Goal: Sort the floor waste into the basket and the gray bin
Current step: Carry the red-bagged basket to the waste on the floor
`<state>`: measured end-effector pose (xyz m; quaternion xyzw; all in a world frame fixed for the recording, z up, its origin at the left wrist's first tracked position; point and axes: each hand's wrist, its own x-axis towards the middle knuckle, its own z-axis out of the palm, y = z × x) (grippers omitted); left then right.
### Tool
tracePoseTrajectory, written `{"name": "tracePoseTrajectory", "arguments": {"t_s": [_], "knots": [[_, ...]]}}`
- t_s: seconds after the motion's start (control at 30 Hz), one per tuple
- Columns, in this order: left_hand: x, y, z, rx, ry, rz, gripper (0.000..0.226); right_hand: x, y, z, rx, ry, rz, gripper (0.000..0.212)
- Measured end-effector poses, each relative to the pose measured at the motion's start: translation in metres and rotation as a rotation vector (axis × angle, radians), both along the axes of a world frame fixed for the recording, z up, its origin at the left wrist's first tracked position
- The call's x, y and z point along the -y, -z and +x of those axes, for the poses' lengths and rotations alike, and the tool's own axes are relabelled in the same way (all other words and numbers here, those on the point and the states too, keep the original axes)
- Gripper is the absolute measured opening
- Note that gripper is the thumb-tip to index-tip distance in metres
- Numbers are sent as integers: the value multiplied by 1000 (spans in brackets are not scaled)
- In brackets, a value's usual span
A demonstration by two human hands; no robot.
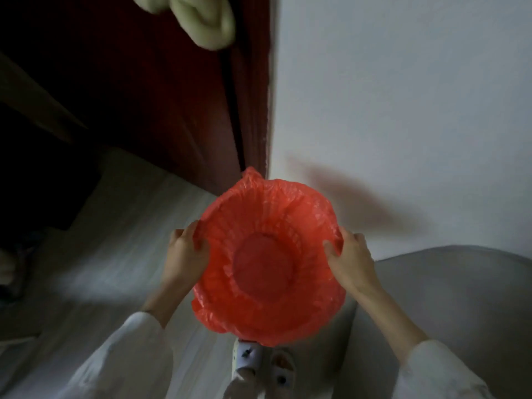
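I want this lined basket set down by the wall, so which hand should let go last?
Probably right: the right hand grips the red-lined basket rim on the white wall side; the left hand grips the opposite rim.

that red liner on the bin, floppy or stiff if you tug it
Probably floppy: the red liner is thin crinkled plastic, bunched in folds over the rim. Likely light too, since nothing shows inside. It may slip off the rim if tugged; the left hand and right hand both grip its edge.
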<state>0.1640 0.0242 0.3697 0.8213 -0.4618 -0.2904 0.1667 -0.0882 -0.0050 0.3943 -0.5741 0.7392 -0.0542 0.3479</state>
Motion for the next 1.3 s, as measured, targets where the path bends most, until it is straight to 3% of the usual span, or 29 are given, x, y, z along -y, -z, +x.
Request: {"name": "tracePoseTrajectory", "arguments": {"t_s": [0.1, 0.27, 0.6, 0.93, 1.07, 1.3], "knots": [[-9, -66, 40, 52, -25, -111, 39, 5, -68, 30, 10, -92, -90, 46], [-50, -183, 99, 112, -278, -283, 39, 10, -180, 97, 76, -305, -221, 48], [-219, -380, 187, 225, -711, -648, 28, -61, -369, 252, 219, -738, -486, 50], [-489, -454, 294, 368, -1146, -615, 22, -259, -445, 467, 430, -1180, -486, 50], [-595, -468, 326, 356, -1244, -583, 23, -354, -457, 536, 555, -1271, -483, 41], [-763, -485, 341, 436, -1469, -529, 22, -523, -463, 630, 697, -1538, -353, 45]]}}
